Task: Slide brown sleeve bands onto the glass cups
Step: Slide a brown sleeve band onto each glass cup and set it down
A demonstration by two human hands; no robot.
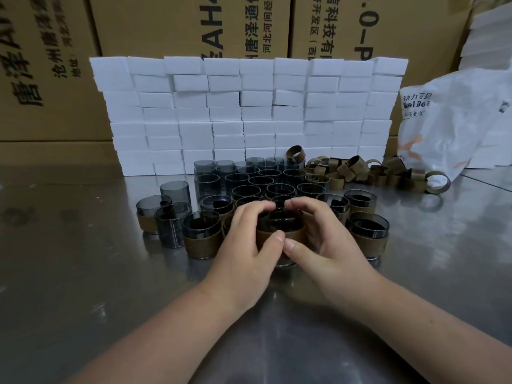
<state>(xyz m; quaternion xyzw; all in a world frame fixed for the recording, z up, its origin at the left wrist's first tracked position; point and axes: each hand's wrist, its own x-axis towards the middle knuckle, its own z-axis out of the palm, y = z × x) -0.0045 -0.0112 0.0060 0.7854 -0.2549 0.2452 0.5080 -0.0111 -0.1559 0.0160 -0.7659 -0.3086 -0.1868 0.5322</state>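
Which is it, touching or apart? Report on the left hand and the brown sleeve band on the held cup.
Touching. The head view shows the left hand with its thumb pressed on the front of the brown sleeve band.

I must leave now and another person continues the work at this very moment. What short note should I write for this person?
Hands: left hand and right hand both grip one glass cup at the front centre, with the thumbs on its brown sleeve band.
Done: several sleeved cups stand to both sides of the hands.
Left: many bare cups behind them; loose bands lie piled at the right rear of the metal table.
Unclear: whether the held band is fully seated.
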